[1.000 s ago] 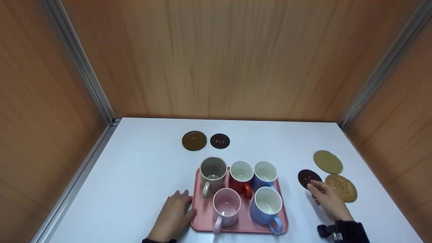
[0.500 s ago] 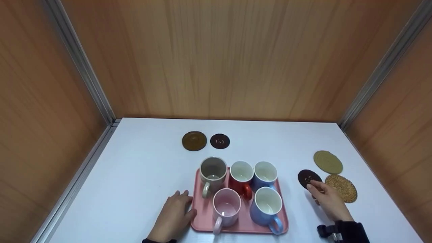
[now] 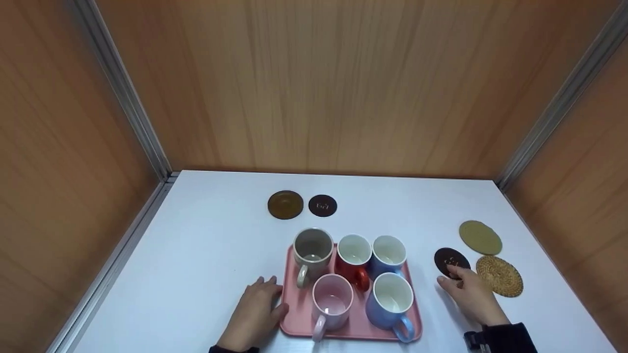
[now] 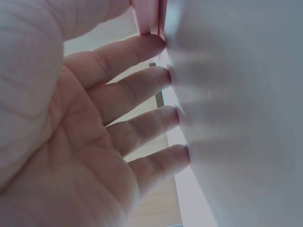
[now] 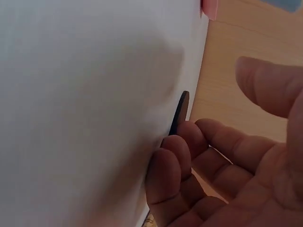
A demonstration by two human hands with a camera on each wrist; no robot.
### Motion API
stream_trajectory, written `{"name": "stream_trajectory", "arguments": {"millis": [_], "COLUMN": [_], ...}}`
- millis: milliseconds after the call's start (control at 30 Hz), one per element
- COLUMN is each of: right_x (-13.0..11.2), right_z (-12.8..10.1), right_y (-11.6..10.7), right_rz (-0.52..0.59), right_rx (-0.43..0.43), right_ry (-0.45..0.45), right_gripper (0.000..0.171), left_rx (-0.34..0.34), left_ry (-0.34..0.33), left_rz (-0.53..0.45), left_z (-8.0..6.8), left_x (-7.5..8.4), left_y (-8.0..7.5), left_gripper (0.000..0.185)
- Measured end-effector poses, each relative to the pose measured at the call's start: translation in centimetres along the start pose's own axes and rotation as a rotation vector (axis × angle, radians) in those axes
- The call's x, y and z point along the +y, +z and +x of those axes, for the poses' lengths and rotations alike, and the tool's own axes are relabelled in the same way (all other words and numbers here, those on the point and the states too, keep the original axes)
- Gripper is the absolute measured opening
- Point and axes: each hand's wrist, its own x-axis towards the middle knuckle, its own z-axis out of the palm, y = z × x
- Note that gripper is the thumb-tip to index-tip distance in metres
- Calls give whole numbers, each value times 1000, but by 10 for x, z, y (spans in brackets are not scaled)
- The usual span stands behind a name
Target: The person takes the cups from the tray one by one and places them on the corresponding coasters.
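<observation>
In the head view a pink tray [image 3: 297, 321] bears several mugs: a grey mug [image 3: 319, 272], a red mug [image 3: 346, 271], a pink mug [image 3: 331, 319] and two blue mugs. My left hand [image 3: 255, 311] rests at the tray's left edge. The left wrist view shows its fingers [image 4: 130, 92] spread, fingertips on the table, the index finger by the tray wall. My right hand [image 3: 475, 297] is at a dark round coaster [image 3: 447, 259] lying on the table. In the right wrist view its bent fingers [image 5: 163, 175] touch the coaster [image 5: 182, 109], while the thumb stands apart.
A green round coaster [image 3: 481, 238] and a woven straw coaster [image 3: 500, 277] lie to the right. Behind the tray lie a brown coaster [image 3: 285, 204] and another dark coaster [image 3: 322, 205]. Wooden panels [image 3: 314, 88] enclose the white table [image 3: 211, 235] at the back and sides.
My right thumb has come off the dark coaster, ending the pinch; the coaster stays about where it was. The left hand keeps its place. The head view has shifted slightly.
</observation>
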Motion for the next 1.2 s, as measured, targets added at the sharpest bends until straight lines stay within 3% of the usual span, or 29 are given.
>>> {"name": "stream_trajectory", "arguments": {"millis": [267, 433, 833, 1200], "right_x": [-13, -17, -23, -31], "right_z": [-9, -9, 20, 89], "right_y": [12, 15, 14, 6], "right_rz": [-295, -378, -310, -272], "right_rx": [-2, -42, -87, -101], "right_ry": [-67, -70, -172, -339], "right_gripper": [73, 83, 75, 45], "left_rx": [-7, -16, 12, -16], "left_ry": [-11, -22, 40, 23], "left_rz": [-9, -22, -15, -7], "left_z": [0, 0, -4, -1], "left_x": [-1, -3, -3, -2], "left_y": [1, 2, 0, -1], "left_gripper": [39, 38, 36, 37]}}
